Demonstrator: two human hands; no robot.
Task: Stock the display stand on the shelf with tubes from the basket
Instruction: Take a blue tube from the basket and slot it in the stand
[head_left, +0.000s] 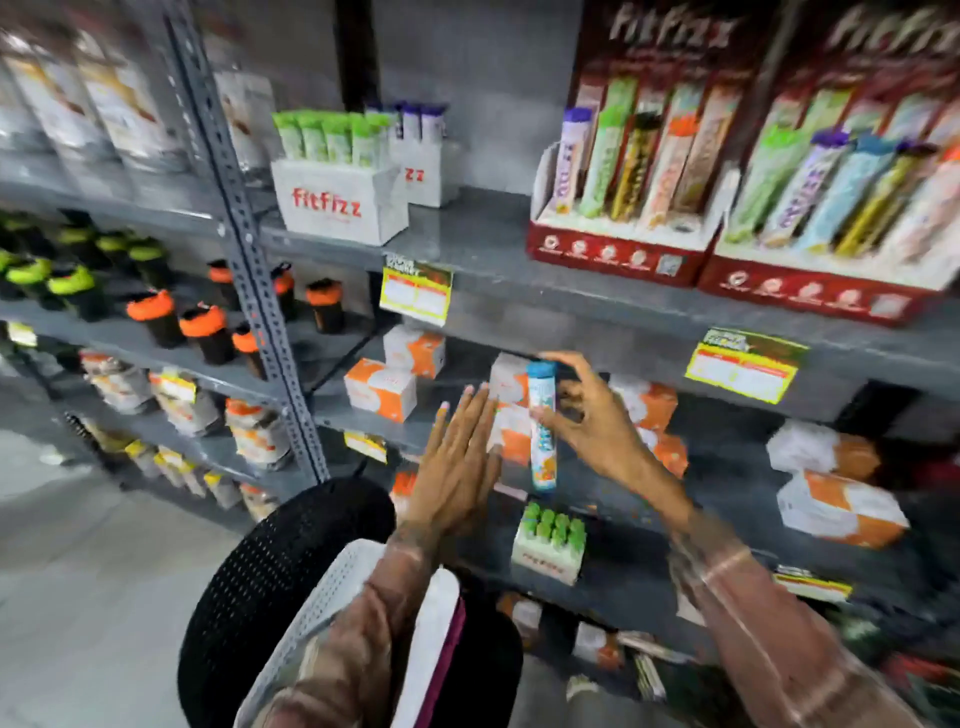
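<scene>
My right hand (592, 415) holds a light-blue tube (542, 426) upright by its middle, thumb and fingers around it, in front of the middle shelf. My left hand (460, 457) is flat and open just left of the tube, fingers stretched, apart from it. The black mesh basket (249, 582) hangs on my left forearm at the bottom, with a white and pink thing inside. Two red display stands (618, 254) (810, 291) with upright tubes sit on the upper shelf at the right; the left one shows free slots.
White fitfizz boxes (337, 202) with green and purple tubes stand on the upper shelf. Orange-and-white cartons (382, 387) fill the middle shelf. A small box of green tubes (550, 540) sits below my hands. Shaker bottles (205, 327) line the left rack behind a metal upright (244, 234).
</scene>
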